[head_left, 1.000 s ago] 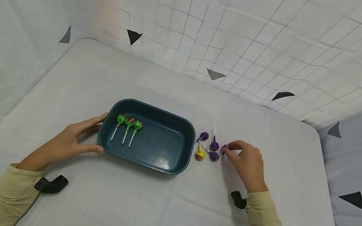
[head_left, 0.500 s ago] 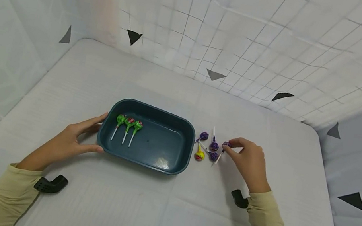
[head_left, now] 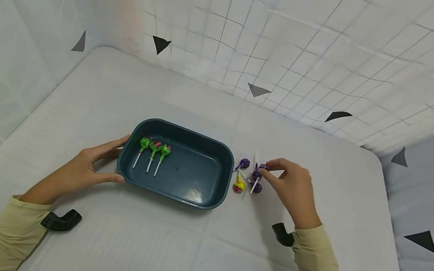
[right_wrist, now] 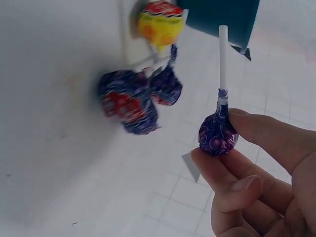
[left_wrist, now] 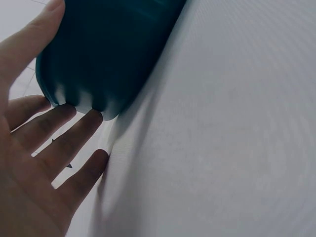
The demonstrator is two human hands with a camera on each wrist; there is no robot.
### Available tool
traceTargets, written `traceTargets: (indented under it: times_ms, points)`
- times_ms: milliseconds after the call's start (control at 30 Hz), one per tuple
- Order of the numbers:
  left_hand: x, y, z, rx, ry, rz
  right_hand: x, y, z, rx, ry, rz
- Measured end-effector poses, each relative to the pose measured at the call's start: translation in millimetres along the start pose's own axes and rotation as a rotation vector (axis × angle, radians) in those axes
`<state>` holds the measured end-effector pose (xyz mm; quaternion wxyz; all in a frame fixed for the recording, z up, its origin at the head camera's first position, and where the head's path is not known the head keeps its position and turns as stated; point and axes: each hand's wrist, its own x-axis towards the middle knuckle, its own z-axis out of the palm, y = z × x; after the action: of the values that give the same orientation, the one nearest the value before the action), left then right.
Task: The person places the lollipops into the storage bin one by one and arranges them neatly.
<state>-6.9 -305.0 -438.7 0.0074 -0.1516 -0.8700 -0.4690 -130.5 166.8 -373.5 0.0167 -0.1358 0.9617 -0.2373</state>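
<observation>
With thumb and fingertips my right hand pinches a purple-wrapped lollipop by its round head, white stick upward in the right wrist view. In the head view it overlaps another purple lollipop of a small group. A yellow lollipop and two more purple ones lie there too, beside the right end of a dark teal tray. My left hand touches the tray's left end with spread, nearly straight fingers, its thumb near the front corner. Three green lollipops lie in a row inside, sticks toward me.
The tray and candies are on a white-covered table. White patterned sheets rise along the back and both sides. A black device sits at the left wrist, and another black device at the right.
My right hand has moved left with its purple lollipop, from the right of the group to over the other purple ones. My left hand and the tray have stayed put.
</observation>
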Motion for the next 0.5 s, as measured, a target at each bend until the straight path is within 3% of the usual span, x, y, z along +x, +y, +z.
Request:
traceTargets:
  times_ms: [500]
  points:
    - [0.2, 1.5, -0.4, 0.001, 0.002, 0.014, 8.6, -31, -8, 0.031, 0.000, -0.069]
